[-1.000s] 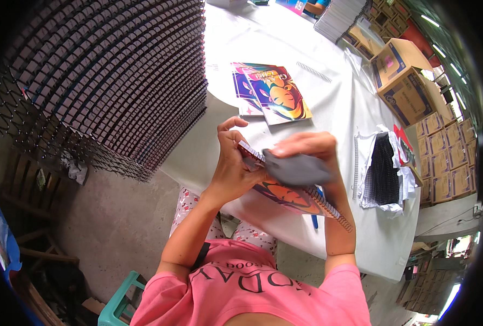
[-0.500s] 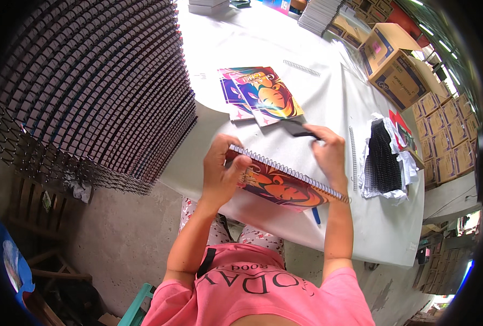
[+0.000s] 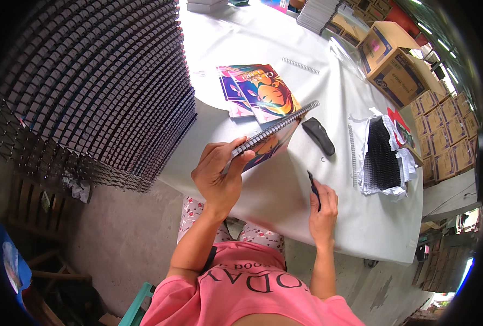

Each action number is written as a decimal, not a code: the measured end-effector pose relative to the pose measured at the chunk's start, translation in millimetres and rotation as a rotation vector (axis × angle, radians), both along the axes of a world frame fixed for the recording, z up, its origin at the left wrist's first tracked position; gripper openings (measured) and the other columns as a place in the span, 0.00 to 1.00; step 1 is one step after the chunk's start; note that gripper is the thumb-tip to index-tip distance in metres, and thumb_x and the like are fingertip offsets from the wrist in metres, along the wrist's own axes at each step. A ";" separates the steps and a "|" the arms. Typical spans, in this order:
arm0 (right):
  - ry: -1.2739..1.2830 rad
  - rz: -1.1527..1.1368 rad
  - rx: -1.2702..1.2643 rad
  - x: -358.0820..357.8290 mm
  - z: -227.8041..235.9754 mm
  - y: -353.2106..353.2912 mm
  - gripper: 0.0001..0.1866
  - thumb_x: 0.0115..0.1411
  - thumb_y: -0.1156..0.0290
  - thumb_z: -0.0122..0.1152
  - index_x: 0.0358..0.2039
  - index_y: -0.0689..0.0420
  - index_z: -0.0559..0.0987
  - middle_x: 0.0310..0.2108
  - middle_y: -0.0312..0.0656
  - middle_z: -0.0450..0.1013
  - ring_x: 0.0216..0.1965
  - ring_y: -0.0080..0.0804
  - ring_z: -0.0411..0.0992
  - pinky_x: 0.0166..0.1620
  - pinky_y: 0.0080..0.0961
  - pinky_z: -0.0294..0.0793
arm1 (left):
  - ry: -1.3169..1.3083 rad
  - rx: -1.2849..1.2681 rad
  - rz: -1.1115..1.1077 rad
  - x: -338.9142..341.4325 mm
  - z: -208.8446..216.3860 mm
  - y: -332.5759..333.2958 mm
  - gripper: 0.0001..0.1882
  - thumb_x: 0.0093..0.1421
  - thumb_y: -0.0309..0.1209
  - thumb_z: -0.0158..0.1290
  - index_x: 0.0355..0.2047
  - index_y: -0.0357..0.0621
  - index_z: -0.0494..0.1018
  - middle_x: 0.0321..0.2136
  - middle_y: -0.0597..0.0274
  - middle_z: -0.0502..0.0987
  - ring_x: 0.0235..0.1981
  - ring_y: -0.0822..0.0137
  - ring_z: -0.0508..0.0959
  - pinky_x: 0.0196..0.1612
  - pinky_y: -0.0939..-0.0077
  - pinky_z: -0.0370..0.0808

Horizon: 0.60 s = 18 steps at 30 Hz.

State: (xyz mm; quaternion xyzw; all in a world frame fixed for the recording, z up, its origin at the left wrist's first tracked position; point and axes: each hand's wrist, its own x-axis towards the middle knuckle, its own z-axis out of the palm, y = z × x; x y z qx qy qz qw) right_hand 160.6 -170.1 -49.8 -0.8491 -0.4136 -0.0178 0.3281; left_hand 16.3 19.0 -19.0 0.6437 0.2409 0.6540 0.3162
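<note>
My left hand (image 3: 217, 173) grips a spiral-bound notebook (image 3: 274, 142) by its lower left end, thumb on the near side. The notebook is tilted up above the table, its dark wire coil (image 3: 278, 126) along the top edge and its colourful illustrated cover seen at a slant. At the table's near side, my right hand (image 3: 323, 213) is closed around a slim dark hand tool (image 3: 313, 187), its tip pointing away from me; its exact kind is unclear. A black elongated object (image 3: 318, 136) lies on the table beyond that hand. Two more illustrated notebooks (image 3: 266, 92) lie overlapping behind the held one.
A tall stack of coil-bound notebooks (image 3: 105, 92) rises on the left. Loose wire coils (image 3: 301, 66) lie on the white table (image 3: 241, 209). At right, a bundle of black coils (image 3: 383, 155) rests on white wrapping. Cardboard boxes (image 3: 399, 76) stand beyond.
The black elongated object has left my right hand and lies on the table. That hand has come nearer and taken up the slim tool. My left hand has swung the notebook's far end upward and away.
</note>
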 end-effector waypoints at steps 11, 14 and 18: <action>-0.263 0.456 0.225 -55.0 106.7 65.5 0.18 0.51 0.62 0.63 0.44 0.45 0.78 0.40 0.36 0.70 0.44 0.34 0.65 0.50 0.32 0.56 | 0.141 0.275 0.119 -11.2 10.2 -1.8 0.18 0.41 0.16 0.57 0.37 0.38 0.77 0.26 0.61 0.79 0.27 0.64 0.75 0.30 0.77 0.71; -0.200 0.492 0.175 -56.0 107.0 65.5 0.16 0.53 0.62 0.62 0.44 0.48 0.78 0.38 0.38 0.71 0.41 0.35 0.68 0.46 0.32 0.62 | 0.126 0.308 0.127 -11.2 7.5 -0.8 0.19 0.41 0.16 0.57 0.37 0.38 0.77 0.27 0.62 0.79 0.27 0.65 0.75 0.29 0.77 0.72; 0.606 0.632 0.190 -51.4 96.7 59.9 0.18 0.59 0.60 0.55 0.47 0.53 0.74 0.35 0.44 0.71 0.35 0.36 0.71 0.38 0.29 0.69 | 0.120 0.377 0.155 -9.3 3.6 -4.1 0.19 0.39 0.16 0.59 0.36 0.38 0.77 0.27 0.63 0.79 0.27 0.65 0.75 0.28 0.77 0.72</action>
